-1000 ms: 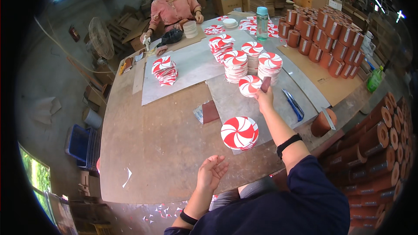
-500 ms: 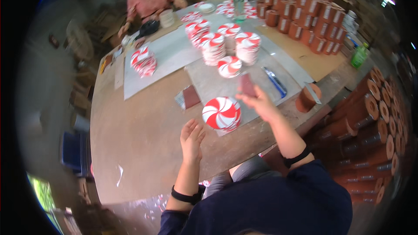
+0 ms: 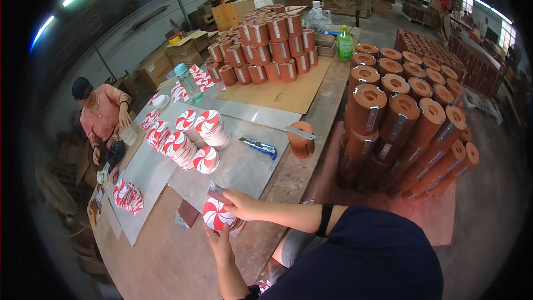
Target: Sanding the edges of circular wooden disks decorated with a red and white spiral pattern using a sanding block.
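A round disc with red and white swirls (image 3: 215, 215) is tilted up in my left hand (image 3: 222, 244), whose fingers close on its lower edge. More disc edges (image 3: 239, 226) show just behind it, partly covered by my right forearm. Pinched in my right hand (image 3: 242, 204) is a small folded piece of sandpaper (image 3: 216, 190), brown with a grey printed back, at the disc's upper rim. A second piece of sandpaper (image 3: 189, 214) lies on the table to the left. Beyond my hands stand stacks of the same swirl discs (image 3: 205, 159).
A blue utility knife (image 3: 259, 148) lies on the grey sheet (image 3: 244, 169). Near the table's right edge stands a brown cylinder (image 3: 301, 141) with a metal strip on top. Brown cylinders are piled at the back (image 3: 277, 50) and right (image 3: 388, 128). A co-worker (image 3: 102, 114) is at the far left.
My view has swung to the right. My left hand has come to the disc and taken hold of it. My right hand has brought the sandpaper to the disc's rim.
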A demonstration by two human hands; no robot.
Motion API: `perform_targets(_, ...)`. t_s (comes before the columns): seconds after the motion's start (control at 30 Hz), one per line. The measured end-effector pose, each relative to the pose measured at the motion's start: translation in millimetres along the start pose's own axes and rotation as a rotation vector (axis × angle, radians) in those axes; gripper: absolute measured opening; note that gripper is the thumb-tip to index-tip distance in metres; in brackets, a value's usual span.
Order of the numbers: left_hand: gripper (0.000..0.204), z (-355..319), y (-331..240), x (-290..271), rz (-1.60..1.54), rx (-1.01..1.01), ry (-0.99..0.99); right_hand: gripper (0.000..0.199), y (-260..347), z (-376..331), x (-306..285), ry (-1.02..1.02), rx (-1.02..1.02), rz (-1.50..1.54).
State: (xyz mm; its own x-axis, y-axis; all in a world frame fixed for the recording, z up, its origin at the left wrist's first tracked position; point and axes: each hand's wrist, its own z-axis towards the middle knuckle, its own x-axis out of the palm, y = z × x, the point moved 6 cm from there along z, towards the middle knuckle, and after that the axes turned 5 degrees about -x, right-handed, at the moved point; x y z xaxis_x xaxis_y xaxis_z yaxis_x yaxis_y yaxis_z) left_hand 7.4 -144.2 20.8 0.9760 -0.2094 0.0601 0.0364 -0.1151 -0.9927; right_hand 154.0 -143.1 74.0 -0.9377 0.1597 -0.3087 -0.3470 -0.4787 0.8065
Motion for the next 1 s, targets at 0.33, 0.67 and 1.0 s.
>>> perform_targets(0.33, 0.052, -4.5, -0.3, -0.4, -0.049, -0.089, -0.097, 0.020, -3.5, 1.5, 12.9, -0.047, 0.041, 0.045)
perform_targets(0.67, 0.058, -14.7, -10.5, -4.2, -0.075, -0.181, -0.185, 0.024, 13.3, -0.8, 18.4, -0.073, -0.042, 0.143)
perform_targets(1.0, 0.056, -20.0, -28.0, -9.8, -0.132, -0.001, -0.210, 0.026, 43.3, 0.2, 9.0, -0.030, -0.031, 0.129)
